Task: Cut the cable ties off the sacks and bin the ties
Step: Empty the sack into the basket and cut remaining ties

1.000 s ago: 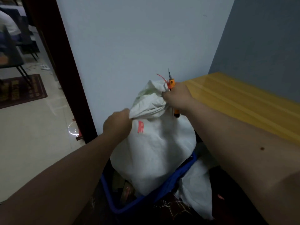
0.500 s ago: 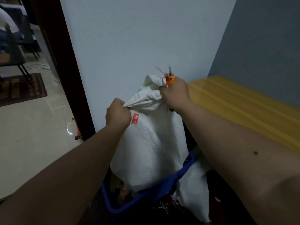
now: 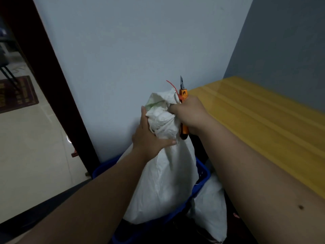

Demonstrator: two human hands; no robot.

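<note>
Both forearms extended forward; left hand (image 3: 149,138) cupped, thumb spread; right hand (image 3: 189,113) fisted, gripping

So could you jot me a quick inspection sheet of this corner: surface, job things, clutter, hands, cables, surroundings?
Surface: yellow bench on the right, bare where seen.
Job's things: white sack stands in a blue bin; red tie sticks up at its bunched neck; orange cutters.
Clutter: second sack beside the bin.
Hands: left hand holds the sack's neck; right hand grips the cutters against the sack top.
Cables: nothing seen.
Surroundings: pale wall, dark door frame, tiled floor, rug.
</note>
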